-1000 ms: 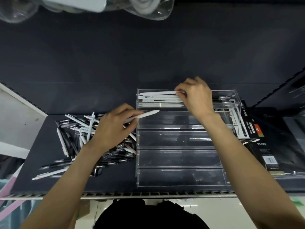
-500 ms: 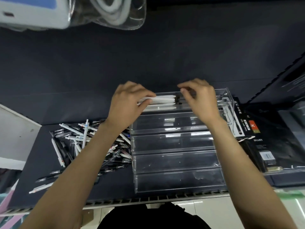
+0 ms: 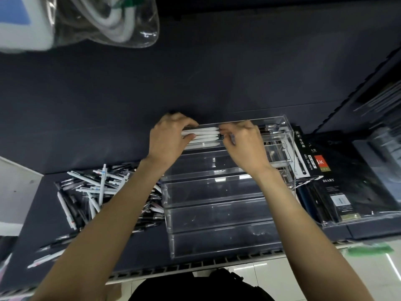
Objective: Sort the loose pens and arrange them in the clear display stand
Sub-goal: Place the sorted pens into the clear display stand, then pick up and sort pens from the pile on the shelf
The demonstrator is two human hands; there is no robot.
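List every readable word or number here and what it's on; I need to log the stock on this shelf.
"GEL INK PEN": white pen box right of the stand.
"K": red patch on that box, cut off before it.
"DIARY": dark box below it.
Chinese characters on the pen box and the diary's small label: too small to read.
Pens: print too small to read.

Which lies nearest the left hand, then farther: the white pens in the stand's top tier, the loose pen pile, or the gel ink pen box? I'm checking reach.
1. White pens: under the left hand, touching its fingers.
2. Loose pen pile: lower left, on the shelf.
3. Gel ink pen box: far right, beyond the stand.
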